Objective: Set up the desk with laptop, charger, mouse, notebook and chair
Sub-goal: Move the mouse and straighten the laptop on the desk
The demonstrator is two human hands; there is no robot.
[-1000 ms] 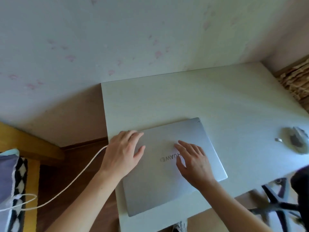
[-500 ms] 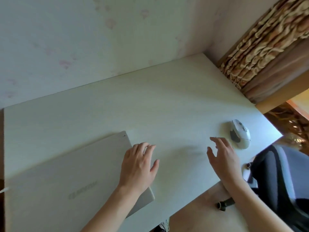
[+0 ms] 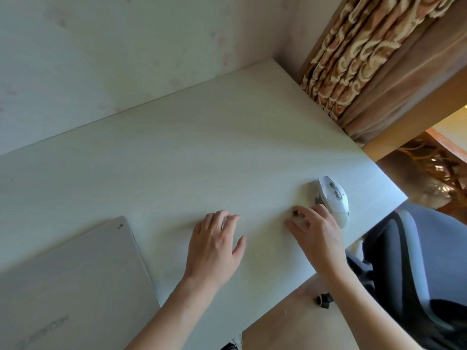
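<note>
The closed silver laptop (image 3: pixel 70 281) lies flat on the white desk (image 3: pixel 177 152) at the lower left. A white mouse (image 3: pixel 333 198) sits near the desk's right front corner. Just left of it is a small dark USB receiver (image 3: pixel 295 212), pinched between the thumb and forefinger of my right hand (image 3: pixel 316 236). My left hand (image 3: pixel 214 246) is palm down over the bare desk to the right of the laptop, fingers apart and holding nothing. The grey and black chair (image 3: pixel 417 261) stands off the desk's right front corner. No charger or notebook is in view.
A pale wall runs along the desk's far edge. A patterned curtain (image 3: pixel 353 54) hangs at the desk's far right corner. A black chair caster (image 3: pixel 322 300) rests on the floor under the desk's front edge.
Both hands left the laptop and moved right across the desk. My right hand reached the small receiver beside the mouse and closed its fingertips on it. The view swung right.
</note>
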